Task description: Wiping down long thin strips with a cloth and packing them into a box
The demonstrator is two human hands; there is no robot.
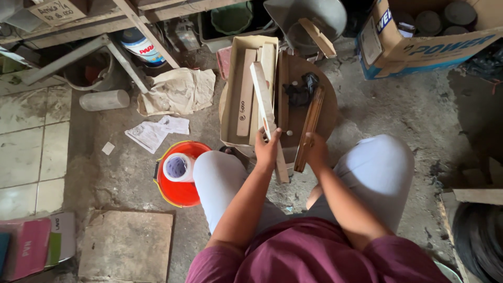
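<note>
Rough, dusty concrete floor (398, 105) fills most of the view, giving way to pale tiles (31, 141) at the left. A person in a maroon shirt and light trousers sits looking down at a low round wooden table (326, 107) set just beyond the knees.

The left hand (267, 149) is closed around the near part of a long pale wooden strip (264, 107), which slants away to the far left and lies over an open flat cardboard box (230, 99). More pale wood strips (246, 91) lie lengthwise inside that box, which rests on the left part of the table. The right hand (316, 153) is clamped on a darker brown wooden piece (309, 128); it looks like two thin slats held together, though the view is too coarse to be sure. This piece runs from the hand up over the table top, just right of the pale strip, the two near each other but apart. A crumpled black object (301, 90) sits on the table at the far end of the brown piece.

Near left of the knee stands a red bucket (181, 188) with a yellow rim, holding a white roll of tape (178, 167). Crumpled brown paper (178, 91) and white paper sheets (154, 131) lie on the floor farther left, with a white cylinder (105, 99) beside them. A blue and brown carton (419, 47) stands at the far right, and a flat brown board (126, 243) lies near left.
</note>
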